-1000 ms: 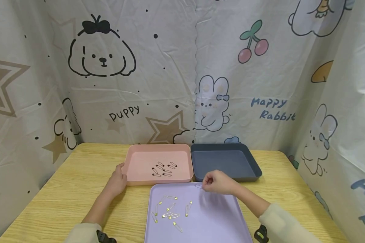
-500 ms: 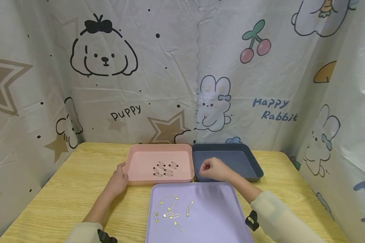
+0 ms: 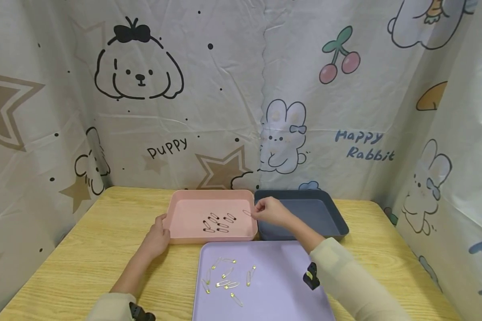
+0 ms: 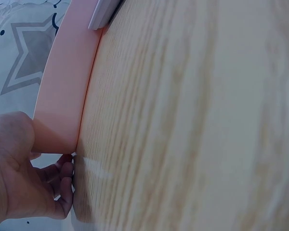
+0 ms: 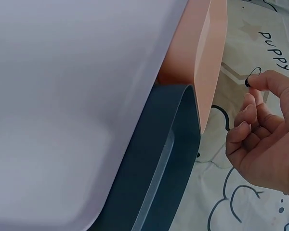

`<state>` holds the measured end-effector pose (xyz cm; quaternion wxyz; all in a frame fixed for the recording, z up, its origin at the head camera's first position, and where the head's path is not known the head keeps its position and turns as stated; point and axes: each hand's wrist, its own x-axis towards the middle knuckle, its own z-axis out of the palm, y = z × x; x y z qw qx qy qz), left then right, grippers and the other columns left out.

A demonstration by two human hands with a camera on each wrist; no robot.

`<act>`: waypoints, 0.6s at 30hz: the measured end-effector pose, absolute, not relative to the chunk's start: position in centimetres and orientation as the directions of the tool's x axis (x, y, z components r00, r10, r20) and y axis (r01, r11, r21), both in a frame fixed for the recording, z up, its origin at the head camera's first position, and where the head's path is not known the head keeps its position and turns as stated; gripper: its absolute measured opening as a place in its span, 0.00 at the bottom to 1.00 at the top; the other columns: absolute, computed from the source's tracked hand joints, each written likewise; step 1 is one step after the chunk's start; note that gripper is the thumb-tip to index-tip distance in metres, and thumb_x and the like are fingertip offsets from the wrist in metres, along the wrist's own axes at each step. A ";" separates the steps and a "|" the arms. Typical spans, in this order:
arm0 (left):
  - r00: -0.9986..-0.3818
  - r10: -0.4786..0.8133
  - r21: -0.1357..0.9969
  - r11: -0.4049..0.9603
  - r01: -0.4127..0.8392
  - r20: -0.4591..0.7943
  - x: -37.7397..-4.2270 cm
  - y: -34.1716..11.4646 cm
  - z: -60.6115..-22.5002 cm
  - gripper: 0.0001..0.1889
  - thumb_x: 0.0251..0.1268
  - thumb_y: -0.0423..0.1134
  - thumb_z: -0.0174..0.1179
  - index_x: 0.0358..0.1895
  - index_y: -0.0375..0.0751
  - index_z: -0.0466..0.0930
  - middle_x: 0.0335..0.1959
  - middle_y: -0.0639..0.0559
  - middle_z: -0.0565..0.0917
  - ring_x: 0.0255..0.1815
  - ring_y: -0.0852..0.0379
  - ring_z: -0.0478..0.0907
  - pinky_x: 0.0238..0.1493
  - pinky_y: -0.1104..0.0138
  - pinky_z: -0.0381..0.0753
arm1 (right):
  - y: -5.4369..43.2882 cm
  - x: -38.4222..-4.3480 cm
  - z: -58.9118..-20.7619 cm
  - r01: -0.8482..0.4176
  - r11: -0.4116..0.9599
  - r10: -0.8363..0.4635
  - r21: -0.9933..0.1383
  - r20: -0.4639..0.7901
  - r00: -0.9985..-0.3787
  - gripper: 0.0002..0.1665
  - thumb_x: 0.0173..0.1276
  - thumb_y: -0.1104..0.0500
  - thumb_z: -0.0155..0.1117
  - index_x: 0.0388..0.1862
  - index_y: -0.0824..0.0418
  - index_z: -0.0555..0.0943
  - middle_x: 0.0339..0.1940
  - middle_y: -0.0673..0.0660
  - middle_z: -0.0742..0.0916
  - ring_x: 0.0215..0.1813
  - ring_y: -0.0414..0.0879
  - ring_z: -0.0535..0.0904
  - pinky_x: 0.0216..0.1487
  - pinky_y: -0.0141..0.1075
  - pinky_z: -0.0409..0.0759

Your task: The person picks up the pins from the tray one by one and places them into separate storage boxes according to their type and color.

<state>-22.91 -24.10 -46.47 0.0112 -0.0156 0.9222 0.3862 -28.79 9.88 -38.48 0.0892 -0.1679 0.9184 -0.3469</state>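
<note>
My right hand [image 3: 274,211] pinches a black safety pin [image 3: 247,213] between thumb and fingertip, held over the right side of the pink tray [image 3: 176,232]. In the right wrist view, the black head of that safety pin [image 5: 248,83] shows at the fingertips of the right hand [image 5: 265,125]. Several black safety pins [image 3: 218,223] lie together inside the pink tray. At that tray's front left corner, my left hand [image 3: 155,238] holds the wall; in the left wrist view, its curled fingers [image 4: 62,187] are by the corner. Several gold safety pins [image 3: 229,283] lie on the purple tray [image 3: 281,276].
A dark blue tray [image 3: 301,214] stands against the pink tray's right side. In front of both lies the flat purple tray, on a wooden table [image 3: 64,258]. Behind the table hangs a printed curtain [image 3: 225,89].
The right hand has lifted the black safety pin from the purple tray's back edge and carried it up and left, past the dark blue tray. The left hand stays on the pink tray.
</note>
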 end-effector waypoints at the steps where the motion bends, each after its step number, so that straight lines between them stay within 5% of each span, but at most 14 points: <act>1: -0.999 -0.020 0.710 0.703 -0.037 -0.032 -22.9 -24.1 -46.5 0.29 0.66 0.32 0.34 0.70 0.26 0.41 0.30 0.41 0.69 0.17 0.58 0.60 0.21 0.65 0.66 | 9.6 -28.9 -38.5 -0.247 0.699 -0.371 -0.671 -0.046 -0.927 0.06 0.57 0.59 0.64 0.23 0.60 0.80 0.21 0.49 0.79 0.24 0.40 0.69 0.26 0.30 0.68; 9: -0.999 -0.019 0.704 0.710 -0.033 -0.028 -22.7 -24.1 -46.3 0.29 0.66 0.32 0.34 0.69 0.25 0.41 0.45 0.27 0.70 0.20 0.56 0.62 0.23 0.65 0.66 | 7.5 -30.1 -38.8 -0.248 0.679 -0.371 -0.691 -0.031 -0.928 0.04 0.56 0.61 0.62 0.24 0.60 0.81 0.20 0.48 0.78 0.23 0.40 0.69 0.25 0.30 0.67; 18: -1.000 -0.010 0.734 0.679 -0.016 -0.012 -22.7 -24.0 -46.5 0.29 0.66 0.32 0.33 0.69 0.25 0.41 0.32 0.37 0.69 0.13 0.62 0.60 0.16 0.70 0.65 | 6.3 -31.2 -39.7 -0.223 0.677 -0.334 -0.701 -0.022 -0.942 0.07 0.56 0.62 0.60 0.22 0.63 0.80 0.16 0.47 0.76 0.20 0.39 0.67 0.25 0.30 0.66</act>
